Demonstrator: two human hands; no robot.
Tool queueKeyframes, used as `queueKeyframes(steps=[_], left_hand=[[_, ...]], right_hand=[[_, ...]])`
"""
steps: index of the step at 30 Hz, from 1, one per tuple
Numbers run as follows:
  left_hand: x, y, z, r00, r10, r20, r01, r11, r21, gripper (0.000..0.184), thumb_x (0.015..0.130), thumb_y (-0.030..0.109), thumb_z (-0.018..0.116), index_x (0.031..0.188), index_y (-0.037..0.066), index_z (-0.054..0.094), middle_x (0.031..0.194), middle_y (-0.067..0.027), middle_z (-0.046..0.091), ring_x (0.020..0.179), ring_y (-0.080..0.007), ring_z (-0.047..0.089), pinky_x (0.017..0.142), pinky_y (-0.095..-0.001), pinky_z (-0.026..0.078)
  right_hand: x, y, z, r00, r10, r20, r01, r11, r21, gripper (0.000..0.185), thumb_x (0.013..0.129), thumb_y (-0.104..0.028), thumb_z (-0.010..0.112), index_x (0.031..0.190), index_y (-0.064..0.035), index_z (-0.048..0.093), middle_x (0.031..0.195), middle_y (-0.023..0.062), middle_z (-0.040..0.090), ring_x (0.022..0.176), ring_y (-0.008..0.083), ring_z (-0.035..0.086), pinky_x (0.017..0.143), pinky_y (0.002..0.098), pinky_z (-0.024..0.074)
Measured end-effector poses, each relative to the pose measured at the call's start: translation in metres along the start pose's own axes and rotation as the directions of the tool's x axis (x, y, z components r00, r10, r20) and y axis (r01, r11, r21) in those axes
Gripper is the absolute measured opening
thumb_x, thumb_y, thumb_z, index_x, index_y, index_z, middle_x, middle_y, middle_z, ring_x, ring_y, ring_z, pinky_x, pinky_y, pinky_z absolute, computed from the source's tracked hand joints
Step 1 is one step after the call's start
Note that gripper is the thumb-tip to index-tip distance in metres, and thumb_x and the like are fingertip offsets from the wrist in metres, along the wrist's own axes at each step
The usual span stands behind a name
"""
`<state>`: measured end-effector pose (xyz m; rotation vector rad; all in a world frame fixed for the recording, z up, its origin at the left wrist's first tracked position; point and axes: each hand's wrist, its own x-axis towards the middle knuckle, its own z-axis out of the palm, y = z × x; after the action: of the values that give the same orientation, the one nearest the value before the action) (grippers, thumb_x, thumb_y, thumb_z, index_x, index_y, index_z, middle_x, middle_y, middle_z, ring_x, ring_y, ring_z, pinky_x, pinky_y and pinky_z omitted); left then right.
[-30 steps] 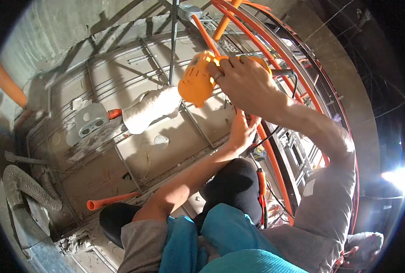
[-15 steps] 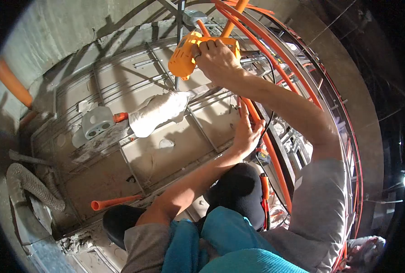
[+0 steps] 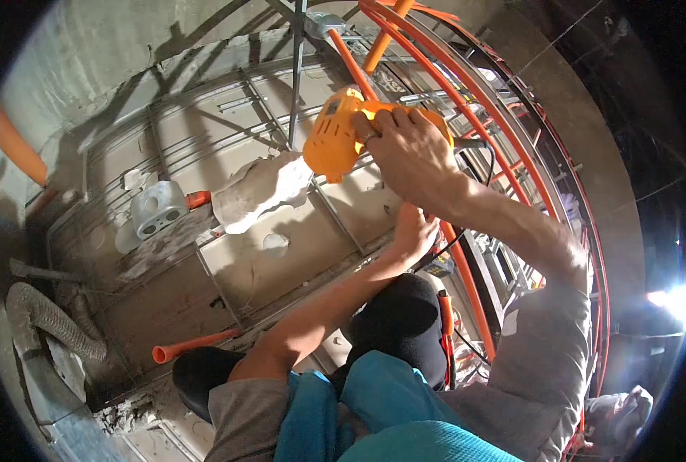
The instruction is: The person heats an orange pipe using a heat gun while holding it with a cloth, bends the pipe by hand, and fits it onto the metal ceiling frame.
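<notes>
An orange power tool (image 3: pixel 335 138) with a vented, rounded housing and a dark cord is gripped from above by my right hand (image 3: pixel 416 150), a ring on one finger. Beneath it is my left hand (image 3: pixel 414 231), close to an orange conduit; its fingertips are hidden behind my right hand, and what they touch does not show. The dark cord (image 3: pixel 489 165) loops down from the tool's right end. Left of the tool lies a crumpled whitish bag (image 3: pixel 258 192) on the framed panels.
A grey box (image 3: pixel 159 208) with round holes sits left of the bag. Orange conduits (image 3: pixel 466 96) curve along the right. A short orange pipe (image 3: pixel 196 344) and a ribbed hose (image 3: pixel 54 319) lie lower left. A metal post (image 3: pixel 296 77) stands near the tool. A bright lamp (image 3: pixel 678 304) shines at right.
The tool and my right hand first rose toward the upper left, then came back down near my left hand. My left hand's fingers, spread half a second ago, are now partly hidden.
</notes>
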<state>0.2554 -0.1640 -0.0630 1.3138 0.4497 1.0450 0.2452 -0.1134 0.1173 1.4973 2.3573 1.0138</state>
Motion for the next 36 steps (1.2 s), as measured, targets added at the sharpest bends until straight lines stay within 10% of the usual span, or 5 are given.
queueKeyframes(steps=[3, 9, 13, 19, 36], left_hand=[[0.004, -0.029, 0.002, 0.795, 0.601, 0.080, -0.546, 0.654, 0.524, 0.027, 0.096, 0.009, 0.066, 0.118, -0.004, 0.060, 0.103, -0.0237, 0.069, 0.087, -0.0403, 0.070, 0.074, -0.0444, 0.055], [0.003, -0.001, 0.000, 0.990, 0.070, 0.119, -0.067, 0.997, -0.025, 0.084, 0.095, 0.008, 0.068, 0.162, -0.001, 0.017, 0.141, -0.0309, 0.056, 0.132, -0.0379, 0.057, 0.108, -0.0456, 0.045], [0.005, -0.004, 0.004, 0.988, 0.150, -0.042, -0.149, 0.988, 0.040, 0.101, 0.099, 0.013, 0.069, 0.161, -0.007, -0.008, 0.090, -0.0064, 0.063, 0.079, -0.0103, 0.062, 0.072, -0.0262, 0.052], [0.005, 0.016, 0.004, 0.997, -0.057, -0.052, 0.060, 0.997, 0.051, 0.097, 0.099, 0.012, 0.068, 0.162, -0.008, -0.004, 0.094, -0.0087, 0.067, 0.078, -0.0119, 0.063, 0.071, -0.0269, 0.053], [0.004, 0.020, 0.002, 0.999, -0.040, 0.010, 0.041, 0.987, -0.155, 0.101, 0.098, 0.012, 0.067, 0.164, 0.000, -0.008, 0.094, -0.0135, 0.068, 0.076, -0.0166, 0.067, 0.068, -0.0309, 0.056]], right_hand=[[-0.019, -0.002, -0.017, 0.998, 0.059, 0.036, -0.060, 0.998, 0.031, 0.038, 0.089, -0.013, 0.065, 0.125, -0.0001, 0.059, 0.102, 0.0126, 0.066, 0.100, 0.0282, 0.065, 0.092, 0.0394, 0.0512], [-0.035, 0.023, -0.036, 0.972, 0.217, 0.086, -0.233, 0.927, 0.293, 0.043, 0.093, -0.017, 0.065, 0.135, -0.0107, 0.058, 0.104, 0.0132, 0.068, 0.101, 0.0333, 0.070, 0.086, 0.0463, 0.0583], [-0.024, 0.079, -0.021, 0.921, 0.389, 0.000, -0.330, 0.781, 0.530, 0.035, 0.101, -0.035, 0.063, 0.097, -0.0019, 0.072, 0.086, 0.0208, 0.069, 0.077, 0.0357, 0.073, 0.065, 0.0460, 0.0568], [-0.010, 0.171, 0.039, 0.763, 0.589, 0.268, -0.616, 0.535, 0.579, 0.050, 0.100, -0.048, 0.067, 0.101, 0.0010, 0.074, 0.069, 0.0038, 0.065, 0.064, 0.0083, 0.058, 0.058, 0.0313, 0.0482], [0.014, 0.253, 0.226, 0.682, 0.535, 0.498, -0.390, -0.310, 0.867, 0.048, 0.098, -0.041, 0.071, 0.129, -0.0051, 0.062, 0.108, 0.0058, 0.071, 0.092, 0.0132, 0.067, 0.079, 0.0328, 0.0575]])
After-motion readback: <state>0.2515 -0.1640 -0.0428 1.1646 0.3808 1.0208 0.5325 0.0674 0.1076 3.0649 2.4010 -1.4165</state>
